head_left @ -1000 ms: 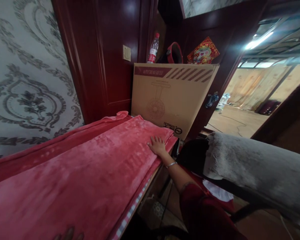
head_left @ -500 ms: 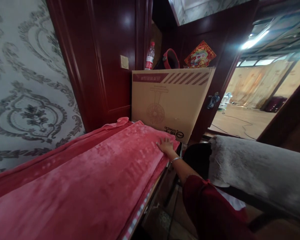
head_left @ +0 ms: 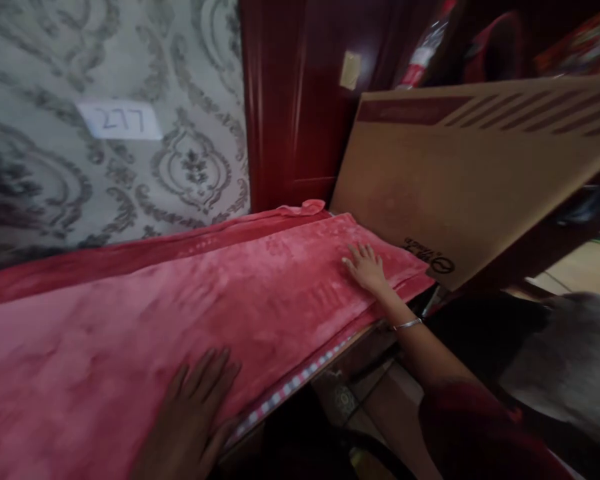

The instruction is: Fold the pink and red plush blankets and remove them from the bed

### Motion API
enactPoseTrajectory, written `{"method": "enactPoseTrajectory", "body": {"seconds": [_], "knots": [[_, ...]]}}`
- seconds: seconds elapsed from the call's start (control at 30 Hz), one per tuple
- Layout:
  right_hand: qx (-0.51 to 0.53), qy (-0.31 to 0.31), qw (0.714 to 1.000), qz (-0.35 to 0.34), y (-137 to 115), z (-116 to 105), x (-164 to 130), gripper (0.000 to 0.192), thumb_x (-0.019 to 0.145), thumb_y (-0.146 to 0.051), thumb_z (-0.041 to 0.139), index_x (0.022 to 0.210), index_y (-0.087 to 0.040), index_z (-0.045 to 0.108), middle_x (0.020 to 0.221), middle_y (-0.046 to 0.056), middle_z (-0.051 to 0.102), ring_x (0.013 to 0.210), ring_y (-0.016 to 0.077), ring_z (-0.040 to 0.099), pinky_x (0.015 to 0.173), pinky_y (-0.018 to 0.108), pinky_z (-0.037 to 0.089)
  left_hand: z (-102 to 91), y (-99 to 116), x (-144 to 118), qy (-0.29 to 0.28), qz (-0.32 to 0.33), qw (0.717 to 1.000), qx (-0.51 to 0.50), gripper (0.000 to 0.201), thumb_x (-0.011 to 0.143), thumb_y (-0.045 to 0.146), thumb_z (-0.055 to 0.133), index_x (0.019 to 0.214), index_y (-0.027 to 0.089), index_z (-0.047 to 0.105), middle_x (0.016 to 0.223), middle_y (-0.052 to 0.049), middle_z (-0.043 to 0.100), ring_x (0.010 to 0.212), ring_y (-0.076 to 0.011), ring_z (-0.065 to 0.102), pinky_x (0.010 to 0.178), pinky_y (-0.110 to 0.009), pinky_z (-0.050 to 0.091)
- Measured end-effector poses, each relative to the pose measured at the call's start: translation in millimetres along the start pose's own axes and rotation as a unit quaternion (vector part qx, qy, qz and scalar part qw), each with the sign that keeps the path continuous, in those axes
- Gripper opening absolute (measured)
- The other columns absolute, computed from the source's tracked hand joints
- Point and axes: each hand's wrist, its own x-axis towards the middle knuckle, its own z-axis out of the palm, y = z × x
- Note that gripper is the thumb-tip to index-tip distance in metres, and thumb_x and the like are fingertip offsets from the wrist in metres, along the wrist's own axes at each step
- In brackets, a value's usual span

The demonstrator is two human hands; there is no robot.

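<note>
Two flat hands on a soft pink fleece blanket (head_left: pixel 180 313)

The left hand (head_left: pixel 195 407) and the right hand (head_left: pixel 366 268) lie open, well apart, pressing the blanket spread over the table. The big brown cardboard box (head_left: pixel 460 167) beside it leans, so a bump might tip it. The picture is blurry, and the box's far end is cut off.

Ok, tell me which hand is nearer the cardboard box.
Right. The right hand lies flat on the red blanket just below the cardboard box; the left hand presses the blanket's near edge, farther off.
</note>
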Motion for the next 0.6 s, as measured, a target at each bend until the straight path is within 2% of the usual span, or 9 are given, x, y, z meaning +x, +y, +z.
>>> {"method": "enactPoseTrajectory", "body": {"seconds": [0.07, 0.1, 0.17, 0.3, 0.37, 0.47, 0.6], "knots": [[0.008, -0.027, 0.996, -0.082, -19.4, 14.2, -14.7, 0.061, 0.102, -0.051, 0.028, 0.160, -0.029, 0.030, 0.168, 0.009, 0.024, 0.153, 0.0327, 0.022, 0.116, 0.063, 0.028, -14.0, 8.4, 6.0, -0.026, -0.017, 0.999, -0.010, 0.065, 0.094, 0.043, 0.054, 0.156, 0.031, 0.037, 0.157, -0.005, 0.046, 0.142, -0.0291, 0.047, 0.120, -0.052, 0.030], [0.004, -0.046, 0.994, -0.101, -25.6, 21.4, -22.4, 0.061, 0.102, -0.051, 0.028, 0.159, -0.030, 0.031, 0.167, 0.008, 0.027, 0.152, 0.0322, 0.024, 0.116, 0.063, 0.028, -19.4, 12.1, 9.0, -0.041, -0.026, 0.999, -0.017, 0.063, 0.096, 0.043, 0.053, 0.155, 0.030, 0.039, 0.159, -0.006, 0.044, 0.143, -0.0293, 0.045, 0.120, -0.054, 0.030], [-0.012, -0.070, 0.992, -0.105, -30.8, 33.4, -35.0, 0.061, 0.102, -0.050, 0.029, 0.159, -0.031, 0.031, 0.166, 0.006, 0.029, 0.152, 0.0314, 0.025, 0.117, 0.063, 0.027, -28.2, 18.1, 13.7, -0.081, -0.046, 0.995, -0.039, 0.059, 0.098, 0.045, 0.050, 0.154, 0.028, 0.041, 0.161, -0.007, 0.040, 0.146, -0.0304, 0.040, 0.120, -0.057, 0.029], [-0.020, -0.052, 0.994, -0.096, -24.0, 45.4, -42.6, 0.062, 0.102, -0.050, 0.027, 0.159, -0.028, 0.032, 0.166, 0.007, 0.029, 0.152, 0.0320, 0.026, 0.117, 0.063, 0.027, -46.2, 21.6, 15.2, -0.163, -0.070, 0.978, -0.111, 0.063, 0.100, 0.052, 0.044, 0.157, 0.027, 0.035, 0.164, -0.008, 0.033, 0.152, -0.0300, 0.029, 0.122, -0.059, 0.025], [-0.016, -0.045, 0.993, -0.105, -19.4, 47.8, -41.4, 0.063, 0.102, -0.052, 0.025, 0.158, -0.026, 0.034, 0.165, 0.008, 0.031, 0.151, 0.0329, 0.028, 0.116, 0.064, 0.028, -57.3, 16.6, 10.2, -0.181, -0.096, 0.971, -0.123, 0.063, 0.101, 0.053, 0.041, 0.158, 0.028, 0.031, 0.165, -0.007, 0.032, 0.153, -0.0283, 0.027, 0.123, -0.058, 0.023], [-0.005, -0.031, 0.992, -0.126, -14.4, 51.2, -40.3, 0.065, 0.101, -0.056, 0.024, 0.157, -0.025, 0.036, 0.164, 0.010, 0.035, 0.149, 0.0352, 0.031, 0.114, 0.066, 0.032, -74.6, -0.7, -8.6, -0.193, -0.183, 0.961, -0.080, 0.061, 0.102, 0.052, 0.038, 0.157, 0.028, 0.033, 0.164, -0.007, 0.033, 0.153, -0.0292, 0.027, 0.123, -0.061, 0.021], [0.014, -0.019, 0.990, -0.143, -2.9, 61.9, -36.4, 0.068, 0.100, -0.060, 0.024, 0.156, -0.023, 0.038, 0.162, 0.015, 0.037, 0.146, 0.0411, 0.034, 0.109, 0.069, 0.035, -94.5, -30.8, -52.4, -0.221, -0.340, 0.914, 0.027, 0.062, 0.101, 0.051, 0.040, 0.155, 0.020, 0.040, 0.165, -0.013, 0.029, 0.153, -0.0350, 0.022, 0.120, -0.065, 0.021]]}}
